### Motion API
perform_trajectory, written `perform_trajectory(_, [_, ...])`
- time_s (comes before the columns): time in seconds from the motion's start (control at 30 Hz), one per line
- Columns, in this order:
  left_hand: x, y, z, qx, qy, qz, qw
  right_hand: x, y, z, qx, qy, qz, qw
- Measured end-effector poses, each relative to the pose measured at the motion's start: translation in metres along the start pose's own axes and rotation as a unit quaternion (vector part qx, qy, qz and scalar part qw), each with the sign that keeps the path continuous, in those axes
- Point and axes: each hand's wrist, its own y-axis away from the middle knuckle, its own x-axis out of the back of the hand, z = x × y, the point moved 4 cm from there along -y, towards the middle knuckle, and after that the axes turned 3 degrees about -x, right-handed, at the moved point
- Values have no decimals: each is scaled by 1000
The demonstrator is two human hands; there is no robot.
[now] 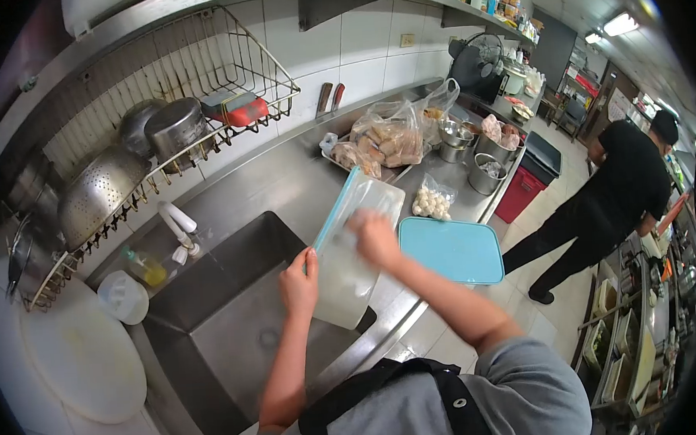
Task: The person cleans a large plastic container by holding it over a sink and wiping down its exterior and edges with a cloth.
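Note:
A translucent plastic container [345,293] with a blue edge is tilted over the right side of the steel sink [213,361]. My left hand [299,283] grips its blue edge, thumb on top. My right hand [375,236], blurred by motion, is at the container's upper part; its fingers are smeared, and whether they hold anything cannot be made out. A light blue lid [451,251] lies flat on the counter just right of the container. Beyond the lid is a clear bag of small white balls [433,200].
White faucet [179,228] behind the sink; wire rack [154,169] with pots above. Bagged food [387,135], metal pots [486,173] and a red bin [519,193] stand farther right. A person in black [609,185] is at the right-hand shelves.

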Motion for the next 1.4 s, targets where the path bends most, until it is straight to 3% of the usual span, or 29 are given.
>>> perform_trajectory(0.03, [-2, 1, -2, 2, 5, 1, 1000, 16, 24, -34, 55, -25, 13, 998])
perform_trajectory(0.13, [-1, 7, -2, -12, 52, 10, 999, 3, 25, -16, 89, 7, 44, 995])
perform_trajectory(0.2, [5, 10, 8, 25, 74, -20, 997, 4, -24, 44, -45, 59, -12, 997])
perform_trajectory(0.23, [5, 7, 12, 37, 87, -30, 995, 12, -40, 72, -78, 23, 77, 994])
perform_trajectory(0.27, [4, 5, 14, 35, 84, -28, 996, 24, -49, 84, -78, 51, 112, 989])
perform_trajectory(0.37, [2, -3, 8, 13, 58, -10, 998, -10, -20, 62, -90, 31, 10, 995])
perform_trajectory(0.43, [-3, 2, 1, -8, 29, 11, 999, 46, 56, -61, 93, -49, 18, 994])
perform_trajectory(0.5, [0, 1, 1, 19, 48, -6, 999, 29, 43, -28, 37, -34, 19, 999])
perform_trajectory(0.6, [3, 0, 3, 22, 85, -17, 996, 14, -14, 89, -83, 39, 77, 993])
perform_trajectory(0.7, [1, -6, 2, 22, 59, -28, 998, 28, -26, 141, -113, 30, 158, 980])
perform_trajectory(0.77, [-1, -8, 3, 7, 36, -22, 999, 27, 3, 96, -116, 20, 114, 987])
perform_trajectory(0.9, [2, -5, 8, 34, 49, -41, 997, 48, 80, -31, 43, -58, 122, 990])
perform_trajectory(0.97, [5, -2, 5, 56, 52, -69, 995, 16, 60, 26, -12, -34, 151, 988])
perform_trajectory(1.07, [0, -1, 6, -39, 83, -7, 996, 31, 4, 117, -169, 39, 121, 977])
perform_trajectory(1.17, [-1, 2, 7, -11, 21, -10, 1000, 39, 4, 108, -127, 106, 118, 979])
perform_trajectory(1.3, [-1, 6, 7, -26, 12, 13, 1000, 51, 75, -33, 76, -43, 30, 996])
perform_trajectory(1.4, [3, 11, 10, -11, 44, 1, 999, 26, 34, 23, -1, 18, 18, 1000])
